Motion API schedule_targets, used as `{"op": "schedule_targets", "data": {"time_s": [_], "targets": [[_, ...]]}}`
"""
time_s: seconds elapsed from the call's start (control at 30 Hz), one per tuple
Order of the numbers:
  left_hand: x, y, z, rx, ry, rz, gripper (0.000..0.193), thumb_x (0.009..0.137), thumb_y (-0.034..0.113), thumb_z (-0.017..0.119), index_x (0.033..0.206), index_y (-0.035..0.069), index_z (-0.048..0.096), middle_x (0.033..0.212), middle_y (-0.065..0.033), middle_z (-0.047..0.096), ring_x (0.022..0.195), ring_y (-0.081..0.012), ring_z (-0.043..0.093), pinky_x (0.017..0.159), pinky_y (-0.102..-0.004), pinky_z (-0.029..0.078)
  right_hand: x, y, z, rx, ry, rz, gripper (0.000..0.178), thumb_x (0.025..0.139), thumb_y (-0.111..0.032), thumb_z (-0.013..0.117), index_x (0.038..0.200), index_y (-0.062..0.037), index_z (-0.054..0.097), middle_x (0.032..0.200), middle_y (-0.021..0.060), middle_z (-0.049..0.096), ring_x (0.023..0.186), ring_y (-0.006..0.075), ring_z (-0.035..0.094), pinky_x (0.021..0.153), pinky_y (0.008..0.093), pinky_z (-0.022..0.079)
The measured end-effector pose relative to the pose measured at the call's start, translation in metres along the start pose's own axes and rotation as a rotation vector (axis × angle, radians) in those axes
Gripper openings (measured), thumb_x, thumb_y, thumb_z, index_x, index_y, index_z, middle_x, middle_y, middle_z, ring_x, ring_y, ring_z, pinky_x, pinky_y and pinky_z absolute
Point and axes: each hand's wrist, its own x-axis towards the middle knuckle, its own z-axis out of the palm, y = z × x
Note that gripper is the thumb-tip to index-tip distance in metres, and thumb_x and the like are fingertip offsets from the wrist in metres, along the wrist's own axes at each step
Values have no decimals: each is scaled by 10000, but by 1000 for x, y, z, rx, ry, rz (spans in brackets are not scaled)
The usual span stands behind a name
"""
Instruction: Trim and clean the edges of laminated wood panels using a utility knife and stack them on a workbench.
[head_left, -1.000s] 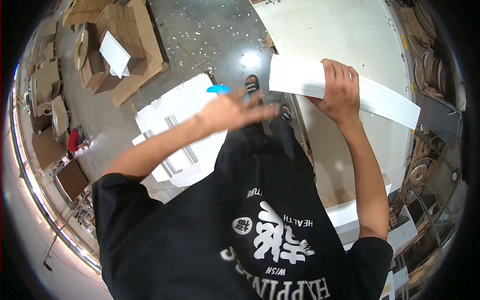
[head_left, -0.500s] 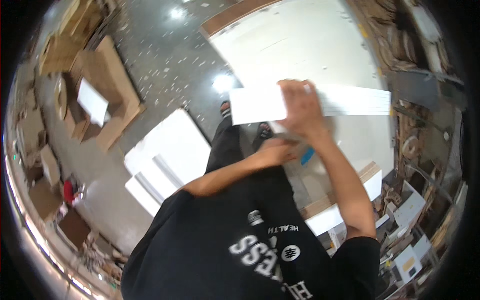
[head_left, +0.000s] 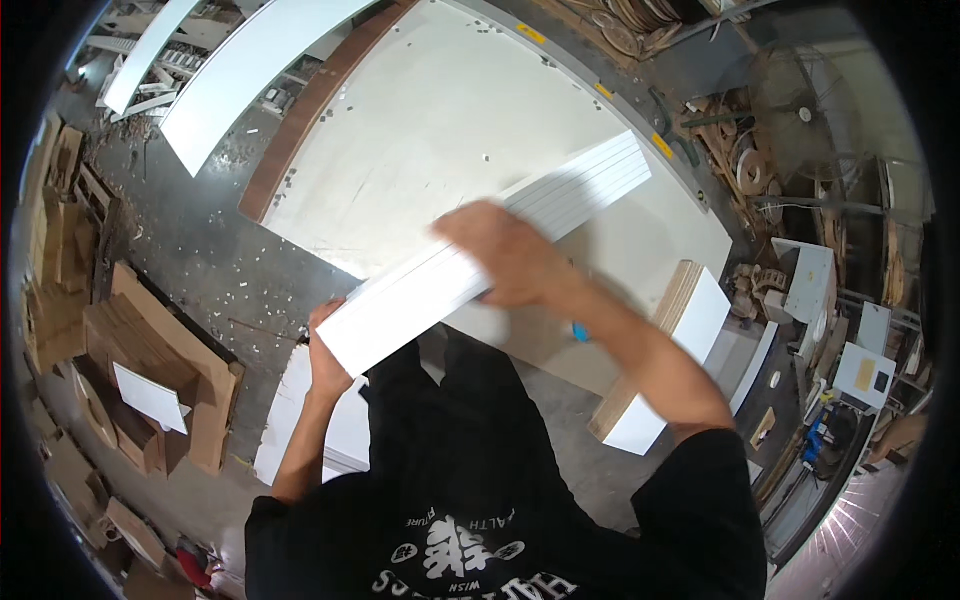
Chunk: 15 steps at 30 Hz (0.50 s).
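I hold a long stack of narrow white boards [head_left: 400, 312] at a slant over the near side of a large pale tabletop [head_left: 420, 150]. Fine parallel lines between the boards run along the stack toward its far right end. My left hand [head_left: 327, 352] is closed around the near left end, its fingers partly hidden behind the boards. Across the middle of the stack lies my right hand [head_left: 505, 255], gripping it from above and blurred by motion. A small blue thing [head_left: 580, 332] shows beside my right forearm; its kind is unclear.
A thick white-faced block of layered boards [head_left: 690, 325] stands right of my forearm. White panels [head_left: 290, 425] lie low at my left, beside an open cardboard box [head_left: 215, 385]. Long white panels [head_left: 240, 75] rise at the far left. A fan [head_left: 805, 115] stands far right.
The stack has swung from nearly level to a slant, its left end lower and nearer. My left hand has moved left and taken hold of that end. My view has turned too.
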Motion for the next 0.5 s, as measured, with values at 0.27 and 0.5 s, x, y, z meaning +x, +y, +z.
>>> {"op": "schedule_targets", "data": {"time_s": [0.27,0.5], "targets": [[-22,-18,4,106,93,-136,519,894,250,867,1297,8,647,1331,-224,666,1325,-392,632,1177,-552,469,-154,234,-148,212,333,446,1439,584,-537,999,1735,-80,265,1782,189,279,1639,364,297,1326,513,268],[-48,-51,-19,-314,174,-203,235,1038,203,726,1164,17,660,1341,-317,701,1322,-447,657,1199,-655,455,-103,290,-11,1244,1116,619,652,1154,-493,388,1682,-111,371,1740,209,346,1646,350,270,1345,570,207]]}}
